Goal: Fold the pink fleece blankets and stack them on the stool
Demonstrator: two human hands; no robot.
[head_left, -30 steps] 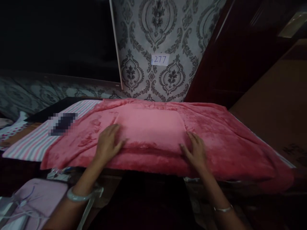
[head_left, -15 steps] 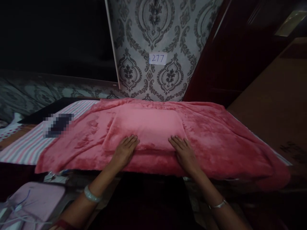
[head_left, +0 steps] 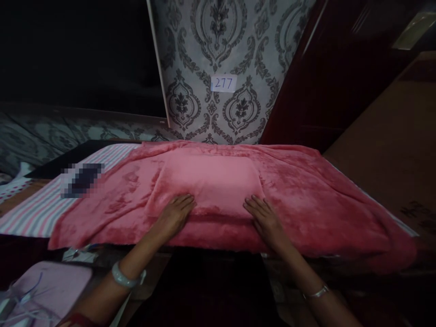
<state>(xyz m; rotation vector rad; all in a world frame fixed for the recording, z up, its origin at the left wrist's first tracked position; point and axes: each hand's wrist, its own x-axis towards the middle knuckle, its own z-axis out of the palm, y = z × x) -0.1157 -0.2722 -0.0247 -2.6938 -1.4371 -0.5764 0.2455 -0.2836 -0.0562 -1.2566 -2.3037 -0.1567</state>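
Note:
A pink plush blanket [head_left: 306, 195] lies spread over the table. On its middle rests a lighter pink, soft rectangular bundle [head_left: 218, 179]; whether this is folded fabric or a cushion I cannot tell. My left hand [head_left: 175, 212] lies flat on the bundle's near left part, fingers stretched out and pointing inward. Flat on the near right corner is my right hand [head_left: 264, 217], its fingers a little spread. Both hands touch the surface from above and hold nothing.
A striped cloth [head_left: 37, 211] shows left of the blanket, with a blurred-out dark object [head_left: 83, 179] on it. A large dark screen [head_left: 81, 54] stands behind. Below left, cables lie on a pink stool-like surface [head_left: 64, 281]. A brown board [head_left: 384, 150] leans at the right.
My hands have slid slightly apart along the near side of the bundle, the left going left and the right going right. The bundle stays in place.

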